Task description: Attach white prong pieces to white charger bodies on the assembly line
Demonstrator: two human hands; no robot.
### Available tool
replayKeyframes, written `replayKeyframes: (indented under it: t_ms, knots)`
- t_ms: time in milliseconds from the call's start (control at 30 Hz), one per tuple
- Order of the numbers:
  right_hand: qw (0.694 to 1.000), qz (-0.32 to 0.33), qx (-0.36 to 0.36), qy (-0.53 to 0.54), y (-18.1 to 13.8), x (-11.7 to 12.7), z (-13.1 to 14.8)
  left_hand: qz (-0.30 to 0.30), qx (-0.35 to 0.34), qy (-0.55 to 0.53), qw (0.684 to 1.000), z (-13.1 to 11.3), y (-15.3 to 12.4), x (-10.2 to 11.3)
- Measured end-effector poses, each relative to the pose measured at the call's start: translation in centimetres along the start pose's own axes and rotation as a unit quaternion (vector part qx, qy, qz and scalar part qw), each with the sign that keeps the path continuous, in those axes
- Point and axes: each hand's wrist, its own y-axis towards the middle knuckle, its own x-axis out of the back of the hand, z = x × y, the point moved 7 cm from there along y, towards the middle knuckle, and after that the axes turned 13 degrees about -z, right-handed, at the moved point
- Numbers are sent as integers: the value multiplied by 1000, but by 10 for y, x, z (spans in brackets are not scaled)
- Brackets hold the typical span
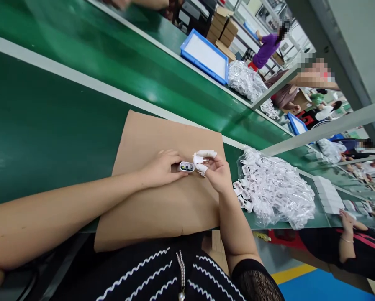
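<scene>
My left hand (162,168) is closed round a small white plastic housing (186,167) with an open oval end, held just above a sheet of brown cardboard (162,209). My right hand (217,171) wears white finger cots on thumb and forefinger. Those two fingers pinch a small white part (197,159) right at the housing's end. Both hands meet over the cardboard's middle.
A clear plastic bag heaped with several white housings (272,188) lies right of the cardboard on the green conveyor belt (49,125). A blue tray (205,56) and another bag (245,79) sit farther off. Other workers' hands and arms (347,225) are along the line at right.
</scene>
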Motion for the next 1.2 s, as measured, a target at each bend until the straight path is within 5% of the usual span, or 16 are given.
replayKeyframes:
  t_ms: [100, 200, 333, 700, 900, 1200]
  knots:
    - [982, -14, 141, -124, -7, 2, 20, -9, -1, 0, 1000, 4, 0, 0]
    - [919, 12, 277, -280, -19, -11, 35, -8, 0, 2, 1000, 5, 1, -1]
    - [866, 48, 347, -357, -23, -24, 32, 1, 9, -2, 1000, 3, 3, 0]
    - [869, 71, 294, -392, -14, -30, 19, 9, 10, -2, 1000, 4, 3, 0]
    - [878, 27, 295, -376, -11, -25, 13, 9, 14, -7, 1000, 1, 3, 2]
    - [965, -11, 145, -218, -10, -3, 11, 14, 36, 2, 999, -8, 3, 1]
